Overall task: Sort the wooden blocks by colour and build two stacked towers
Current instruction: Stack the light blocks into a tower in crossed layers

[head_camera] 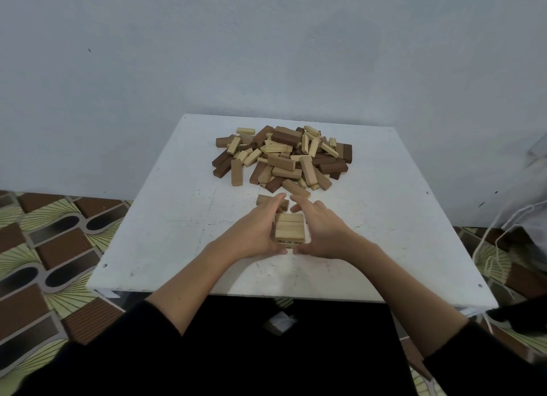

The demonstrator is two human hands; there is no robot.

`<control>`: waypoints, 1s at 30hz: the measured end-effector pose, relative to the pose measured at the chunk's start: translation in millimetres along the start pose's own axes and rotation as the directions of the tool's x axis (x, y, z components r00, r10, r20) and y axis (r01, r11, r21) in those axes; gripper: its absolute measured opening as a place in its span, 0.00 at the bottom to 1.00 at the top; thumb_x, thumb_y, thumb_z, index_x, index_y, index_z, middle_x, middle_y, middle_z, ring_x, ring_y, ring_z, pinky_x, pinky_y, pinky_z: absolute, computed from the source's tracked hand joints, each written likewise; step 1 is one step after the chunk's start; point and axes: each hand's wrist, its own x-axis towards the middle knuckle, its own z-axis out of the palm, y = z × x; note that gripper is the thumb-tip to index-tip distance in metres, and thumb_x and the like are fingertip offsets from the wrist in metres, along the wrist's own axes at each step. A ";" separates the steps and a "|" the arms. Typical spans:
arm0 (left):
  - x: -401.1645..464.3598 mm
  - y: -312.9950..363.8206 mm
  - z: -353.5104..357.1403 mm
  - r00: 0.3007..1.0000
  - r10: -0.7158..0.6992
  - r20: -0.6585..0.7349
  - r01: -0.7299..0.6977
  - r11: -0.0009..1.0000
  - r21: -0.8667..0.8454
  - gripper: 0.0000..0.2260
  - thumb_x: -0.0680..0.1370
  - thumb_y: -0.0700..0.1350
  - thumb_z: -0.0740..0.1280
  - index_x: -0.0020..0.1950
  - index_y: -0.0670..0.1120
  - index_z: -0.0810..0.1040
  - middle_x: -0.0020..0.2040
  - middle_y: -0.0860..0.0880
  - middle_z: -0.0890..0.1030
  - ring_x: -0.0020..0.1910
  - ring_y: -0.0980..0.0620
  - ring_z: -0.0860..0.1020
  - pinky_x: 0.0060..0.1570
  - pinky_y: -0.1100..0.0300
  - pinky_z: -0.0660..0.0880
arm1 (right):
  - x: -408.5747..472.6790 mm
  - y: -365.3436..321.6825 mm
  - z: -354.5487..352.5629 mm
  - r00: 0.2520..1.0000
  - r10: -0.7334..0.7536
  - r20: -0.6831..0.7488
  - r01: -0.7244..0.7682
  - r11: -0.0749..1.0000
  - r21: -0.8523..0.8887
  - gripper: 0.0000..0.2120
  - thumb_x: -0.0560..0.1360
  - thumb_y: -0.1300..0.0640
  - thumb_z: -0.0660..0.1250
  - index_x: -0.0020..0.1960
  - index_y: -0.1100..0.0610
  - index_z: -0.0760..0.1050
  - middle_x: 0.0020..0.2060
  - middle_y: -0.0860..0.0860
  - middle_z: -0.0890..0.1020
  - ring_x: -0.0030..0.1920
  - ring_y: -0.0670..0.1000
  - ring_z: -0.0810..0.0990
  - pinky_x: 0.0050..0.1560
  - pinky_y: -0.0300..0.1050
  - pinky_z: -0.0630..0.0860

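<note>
Squaring up pale tower (289, 229), near table (177, 241) centre, light blocks only, few layers. Left hand (257, 232) and right hand (321, 232) cupped flat against its two sides, fingers half-spread, pressing not lifting. Early in task by the look of it; dark tower not begun. Just beyond fingertips, two brown blocks (270, 201) lying loose. Farther back, mixed pile (284, 157) of pale and dark blocks, unsorted. Next likely needs a pale block picked from pile, laid crosswise. No containers in view

White table (177, 247); heaped mixed blocks (284, 155) far side; small pale stack (289, 229) nearer.
</note>
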 end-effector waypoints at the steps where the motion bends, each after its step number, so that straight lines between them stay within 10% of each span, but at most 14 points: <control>1: 0.6 1.8 -1.9 1.000 -0.002 0.007 0.002 1.000 0.028 0.50 0.66 0.47 0.79 0.77 0.51 0.48 0.69 0.49 0.66 0.53 0.56 0.69 0.53 0.60 0.71 | 0.9 -1.4 -0.8 1.000 0.002 0.002 -0.002 1.000 0.006 0.46 0.65 0.52 0.77 0.73 0.55 0.53 0.66 0.51 0.69 0.61 0.52 0.67 0.58 0.47 0.68; 30: 2.4 8.9 -6.5 0.999 -0.034 0.030 0.030 0.991 0.131 0.48 0.70 0.46 0.75 0.78 0.53 0.43 0.64 0.48 0.72 0.55 0.49 0.74 0.52 0.53 0.74 | 5.4 -6.1 0.5 1.000 -0.016 0.001 0.016 0.999 0.028 0.41 0.66 0.54 0.75 0.72 0.56 0.56 0.63 0.52 0.71 0.59 0.53 0.69 0.52 0.46 0.66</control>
